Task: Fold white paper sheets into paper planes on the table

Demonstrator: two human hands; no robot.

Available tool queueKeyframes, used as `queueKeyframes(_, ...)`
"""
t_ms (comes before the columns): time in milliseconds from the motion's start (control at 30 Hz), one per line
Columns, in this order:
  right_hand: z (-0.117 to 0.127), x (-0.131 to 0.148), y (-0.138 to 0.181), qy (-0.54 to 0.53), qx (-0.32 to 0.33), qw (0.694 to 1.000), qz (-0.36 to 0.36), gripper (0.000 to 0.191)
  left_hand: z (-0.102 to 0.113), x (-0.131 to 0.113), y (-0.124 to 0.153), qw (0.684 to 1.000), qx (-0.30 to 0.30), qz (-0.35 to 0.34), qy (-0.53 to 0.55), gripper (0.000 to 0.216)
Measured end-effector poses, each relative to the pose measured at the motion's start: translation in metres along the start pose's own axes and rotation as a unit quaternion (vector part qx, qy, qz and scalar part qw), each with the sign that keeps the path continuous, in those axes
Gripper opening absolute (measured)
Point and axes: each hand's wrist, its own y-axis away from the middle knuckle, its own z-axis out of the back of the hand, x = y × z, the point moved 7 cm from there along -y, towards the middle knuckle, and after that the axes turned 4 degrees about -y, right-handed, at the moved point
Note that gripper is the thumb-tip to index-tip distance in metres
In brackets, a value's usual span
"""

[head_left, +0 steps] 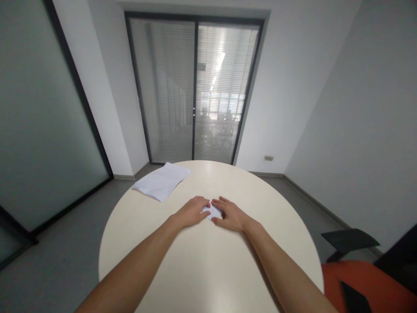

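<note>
A small piece of folded white paper (213, 212) lies on the round cream table (202, 265), between my two hands. My left hand (191, 211) holds its left side, with the thumb and fingertips at the edge. On the other side, my right hand (232, 216) has its fingers bent over the right part of the paper, thumb at the near edge. The fingertips of both hands almost meet at the paper's far side. Part of the paper is hidden under my fingers, so its full shape does not show.
Larger white sheets (163, 180) lie at the table's far left edge. An orange chair (374, 282) with black armrests stands close to the table at the right. Beyond the table are a glass door with blinds (169, 95) and a white wall.
</note>
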Motion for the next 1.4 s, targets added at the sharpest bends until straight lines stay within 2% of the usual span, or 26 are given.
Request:
queueKeyframes(267,-0.003,0.000,0.001,-0.001,0.013,1.000,-0.007,0.071,0.004,-0.005,0.002,1.000,-0.002,-0.015,0.000,0.018)
queueKeyframes(600,-0.002,-0.001,0.001,-0.017,-0.008,1.000,-0.011,0.068,0.002,-0.004,0.005,0.998,0.054,0.009,0.008,0.043)
queueKeyframes(800,0.000,0.001,0.001,-0.031,0.006,0.999,-0.007,0.068,0.005,0.001,0.003,0.999,0.043,0.004,0.002,0.035)
queueKeyframes(1000,0.003,-0.001,0.003,-0.045,0.023,0.999,-0.002,0.049,0.004,0.002,0.002,1.000,0.024,-0.002,0.005,0.027)
queueKeyframes(1133,0.001,-0.006,0.001,-0.044,0.005,0.999,-0.012,0.039,0.002,0.005,0.001,1.000,0.017,0.015,-0.011,0.027)
queueKeyframes(1400,-0.002,-0.008,-0.001,-0.024,-0.012,1.000,0.002,0.040,0.004,0.001,0.002,1.000,0.002,-0.005,-0.021,0.021)
